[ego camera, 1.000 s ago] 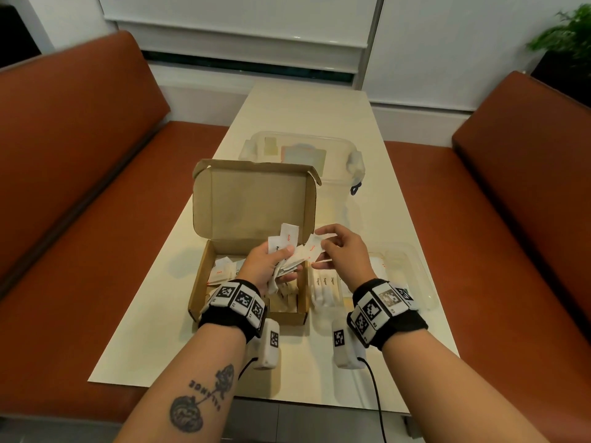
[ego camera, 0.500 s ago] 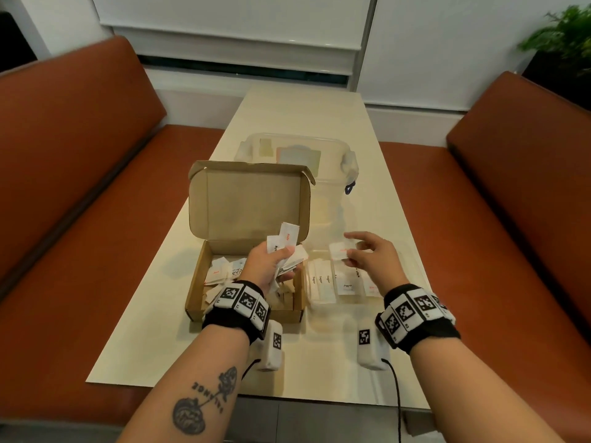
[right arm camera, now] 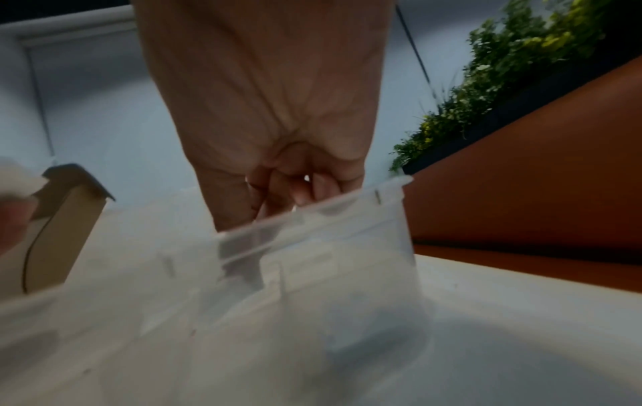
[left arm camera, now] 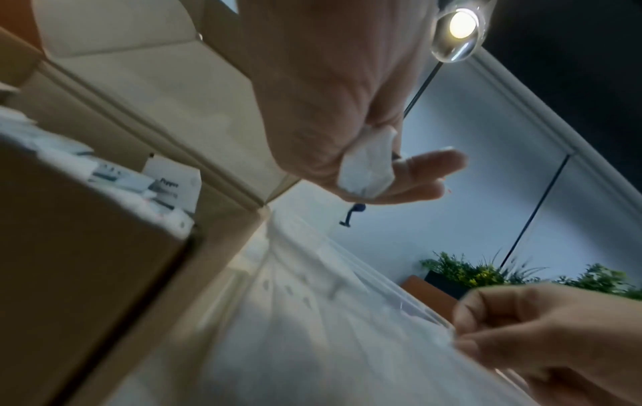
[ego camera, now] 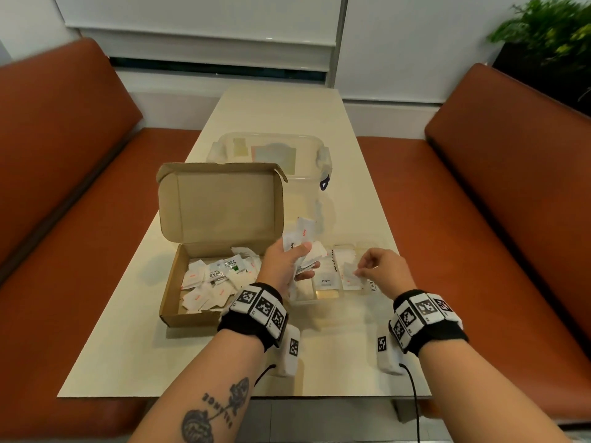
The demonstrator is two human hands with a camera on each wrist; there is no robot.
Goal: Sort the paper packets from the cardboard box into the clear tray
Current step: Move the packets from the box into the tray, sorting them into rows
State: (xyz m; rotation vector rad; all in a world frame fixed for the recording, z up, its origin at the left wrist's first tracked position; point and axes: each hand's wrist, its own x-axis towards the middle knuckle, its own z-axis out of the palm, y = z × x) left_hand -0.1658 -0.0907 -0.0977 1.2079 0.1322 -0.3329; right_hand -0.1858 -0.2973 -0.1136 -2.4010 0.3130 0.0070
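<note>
Packets fan from left hand (gripped) — beside tray.

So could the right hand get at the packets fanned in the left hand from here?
Probably yes: the right hand is over the clear tray, beside the left hand and its packets, nothing between.

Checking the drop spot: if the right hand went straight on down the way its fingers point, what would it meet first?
Probably the white paper packets lying in the clear plastic tray; the right hand hovers just above them with fingers curled, though depth is unclear.
</note>
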